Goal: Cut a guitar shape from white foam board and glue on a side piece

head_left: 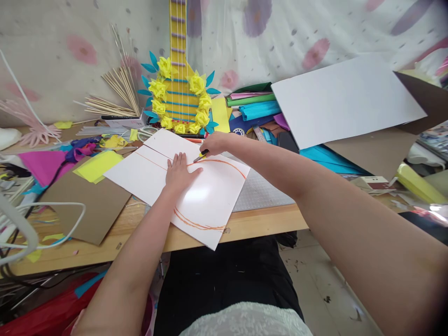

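A white board (199,196) marked with curved and straight orange lines lies slantwise on the table, one corner reaching past the front edge. My left hand (180,171) presses flat on it, fingers spread. In my right hand (214,143) is a yellow and black utility knife (200,156), its blade touching the board beside an orange curve. Near the board's upper left side runs a dark straight line that looks like a cut. Part of a grey gridded cutting mat (261,192) shows from under the board.
Behind stands a yellow guitar-shaped craft (178,100) with yellow flowers and blue leaves. Wooden sticks (121,93) are at back left. Another white board (346,102) leans at right over coloured sheets. Brown cardboard (87,210), yellow sheets (99,166) and a white cable (82,219) lie left.
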Demonstrator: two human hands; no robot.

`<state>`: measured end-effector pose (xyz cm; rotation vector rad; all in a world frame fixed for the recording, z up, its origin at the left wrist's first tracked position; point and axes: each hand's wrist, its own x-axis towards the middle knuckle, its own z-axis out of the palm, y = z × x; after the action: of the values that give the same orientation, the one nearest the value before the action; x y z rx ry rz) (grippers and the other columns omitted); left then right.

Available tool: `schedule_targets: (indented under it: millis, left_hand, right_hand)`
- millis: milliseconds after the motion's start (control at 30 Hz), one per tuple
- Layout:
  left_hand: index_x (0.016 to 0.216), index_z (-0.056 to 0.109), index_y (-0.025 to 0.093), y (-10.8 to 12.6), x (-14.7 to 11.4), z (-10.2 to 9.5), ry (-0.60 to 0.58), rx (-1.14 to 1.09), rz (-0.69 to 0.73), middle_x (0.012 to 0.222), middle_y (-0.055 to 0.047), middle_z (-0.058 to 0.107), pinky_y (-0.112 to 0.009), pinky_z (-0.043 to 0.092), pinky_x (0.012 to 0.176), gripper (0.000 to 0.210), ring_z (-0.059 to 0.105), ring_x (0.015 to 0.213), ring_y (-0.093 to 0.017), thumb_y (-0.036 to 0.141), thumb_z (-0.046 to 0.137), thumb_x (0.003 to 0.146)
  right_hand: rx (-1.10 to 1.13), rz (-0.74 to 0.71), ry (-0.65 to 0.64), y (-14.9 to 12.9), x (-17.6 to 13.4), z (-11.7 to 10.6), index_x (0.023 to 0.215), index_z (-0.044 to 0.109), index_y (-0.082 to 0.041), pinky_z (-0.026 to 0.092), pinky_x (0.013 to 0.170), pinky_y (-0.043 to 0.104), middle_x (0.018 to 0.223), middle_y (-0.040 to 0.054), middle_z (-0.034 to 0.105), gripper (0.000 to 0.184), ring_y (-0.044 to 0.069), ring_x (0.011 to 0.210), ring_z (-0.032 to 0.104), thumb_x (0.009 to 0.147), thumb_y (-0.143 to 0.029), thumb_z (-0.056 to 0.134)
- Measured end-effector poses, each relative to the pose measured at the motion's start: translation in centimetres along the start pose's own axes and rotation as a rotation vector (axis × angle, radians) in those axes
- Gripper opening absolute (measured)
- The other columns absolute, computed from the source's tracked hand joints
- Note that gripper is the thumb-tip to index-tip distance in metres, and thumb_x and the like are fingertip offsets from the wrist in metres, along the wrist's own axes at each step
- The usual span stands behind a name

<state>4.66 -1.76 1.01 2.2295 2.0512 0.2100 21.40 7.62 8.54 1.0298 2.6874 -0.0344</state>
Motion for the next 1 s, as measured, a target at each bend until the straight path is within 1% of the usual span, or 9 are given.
schedule_targets:
  millis: [100, 167, 333, 533, 667, 833, 1000]
  left_hand:
    - [0.146, 0.030, 0.016, -0.1, 0.1, 0.0, -0.010, 0.025, 0.021, 0.155, -0.012, 0.021, -0.049, 0.009, 0.115, 0.082, 0.011, 0.144, -0.028, 0.068, 0.030, 0.083]
    - [0.145, 0.032, 0.017, -0.1, 0.1, -0.1, -0.020, 0.032, 0.024, 0.155, -0.013, 0.021, -0.049, 0.008, 0.115, 0.081, 0.011, 0.144, -0.028, 0.068, 0.030, 0.083]
    - [0.145, 0.032, 0.017, 0.0, 0.1, -0.2, -0.020, 0.027, 0.017, 0.155, -0.013, 0.021, -0.049, 0.009, 0.115, 0.081, 0.012, 0.144, -0.028, 0.068, 0.031, 0.083]
    - [0.145, 0.033, 0.017, 0.0, 0.2, 0.0, -0.018, 0.037, 0.016, 0.155, -0.013, 0.021, -0.049, 0.009, 0.115, 0.081, 0.013, 0.144, -0.028, 0.068, 0.031, 0.082]
    - [0.145, 0.033, 0.016, -0.1, 0.2, 0.0, -0.021, 0.037, 0.015, 0.154, -0.014, 0.021, -0.049, 0.008, 0.115, 0.081, 0.013, 0.144, -0.028, 0.069, 0.031, 0.082]
    - [0.146, 0.031, 0.017, -0.2, 0.3, 0.1, -0.025, 0.023, 0.014, 0.155, -0.013, 0.019, -0.049, 0.008, 0.115, 0.082, 0.011, 0.144, -0.027, 0.069, 0.031, 0.082]
    - [0.145, 0.032, 0.017, -0.2, 0.3, 0.0, -0.020, 0.026, 0.016, 0.155, -0.013, 0.020, -0.048, 0.009, 0.115, 0.082, 0.012, 0.144, -0.028, 0.069, 0.031, 0.082]
  right_hand:
    - [0.056, 0.031, 0.005, 1.0, -0.4, 0.6, 0.088, 0.068, -0.025, 0.037, 0.083, 0.037, 0.090, 0.0036, 0.068, 0.025, 0.025, 0.100, 0.059, 0.080, -0.046, 0.056]
    - [0.048, 0.048, -0.007, 1.4, -0.8, 0.7, 0.087, 0.068, -0.025, 0.037, 0.082, 0.036, 0.089, 0.0036, 0.068, 0.026, 0.025, 0.100, 0.059, 0.079, -0.048, 0.057]
    - [-0.014, 0.077, -0.037, 1.2, -1.8, 0.4, 0.091, 0.069, -0.023, 0.038, 0.078, 0.034, 0.093, 0.0057, 0.068, 0.026, 0.025, 0.097, 0.060, 0.078, -0.043, 0.061]
    - [-0.072, 0.101, -0.080, 0.9, -1.9, 0.2, 0.100, 0.069, -0.026, 0.036, 0.073, 0.031, 0.097, 0.0059, 0.068, 0.026, 0.024, 0.095, 0.058, 0.079, -0.039, 0.061]
    - [-0.069, 0.104, -0.074, 1.1, -2.1, 0.2, 0.097, 0.069, -0.026, 0.035, 0.072, 0.030, 0.094, 0.0049, 0.068, 0.023, 0.023, 0.092, 0.059, 0.079, -0.036, 0.062]
    - [-0.095, 0.089, -0.075, 1.2, -2.7, 0.2, 0.098, 0.067, -0.024, 0.035, 0.069, 0.029, 0.093, 0.0050, 0.068, 0.022, 0.021, 0.090, 0.059, 0.081, -0.035, 0.058]
    - [-0.088, 0.092, -0.046, 1.2, -3.2, 0.1, 0.099, 0.066, -0.026, 0.035, 0.073, 0.030, 0.098, 0.0034, 0.068, 0.020, 0.021, 0.096, 0.059, 0.082, -0.033, 0.058]
